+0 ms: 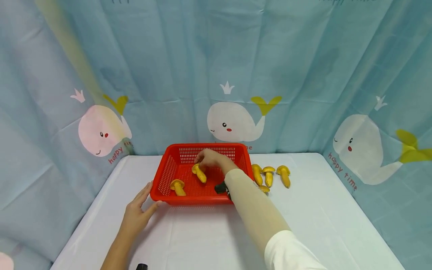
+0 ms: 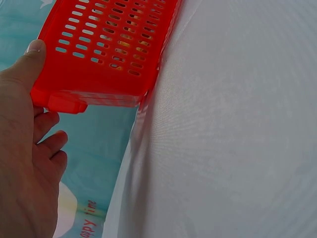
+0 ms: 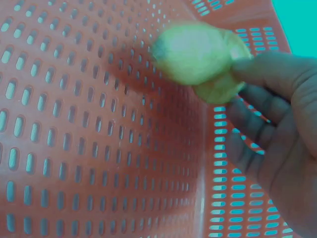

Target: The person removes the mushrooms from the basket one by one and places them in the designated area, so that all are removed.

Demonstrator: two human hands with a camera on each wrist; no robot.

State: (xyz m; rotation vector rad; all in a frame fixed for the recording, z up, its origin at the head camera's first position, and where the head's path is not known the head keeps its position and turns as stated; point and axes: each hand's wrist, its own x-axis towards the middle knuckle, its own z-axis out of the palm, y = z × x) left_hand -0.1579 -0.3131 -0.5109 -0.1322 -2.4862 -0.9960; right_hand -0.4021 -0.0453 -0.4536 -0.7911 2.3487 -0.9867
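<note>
Step in hand: by my reading, a yellow mushroom (image 1: 199, 173) was being set down into the red basket (image 1: 175, 157); it hung over the basket floor, toward the far side, not yet let go.
Right hand: the right hand (image 1: 210, 158) reached in over the basket's far wall; the wrist view showed the fingertips (image 3: 265, 69) pinched round the mushroom's cap end, the other fingers loosely curled below it.
Left hand: the left hand (image 1: 136, 212) lay on the table (image 1: 320, 225) at the basket's near-left corner, fingers fairly straight, thumb (image 2: 30, 57) pressed against the basket's outer wall, holding nothing.
Already in the basket: a second mushroom (image 1: 177, 186) lay near the basket's front-left corner.
Outside the basket: three more mushrooms (image 1: 270, 175) lay in a row on the table just beside the basket's right wall, toward the table's far edge, and a fourth, smaller piece (image 1: 264, 188) showed beside the forearm.
Next move, as a judgement: the pinch would need to be loosened low over the floor so the mushroom came to rest clear of the other one, while the left thumb kept the basket from sliding.
</note>
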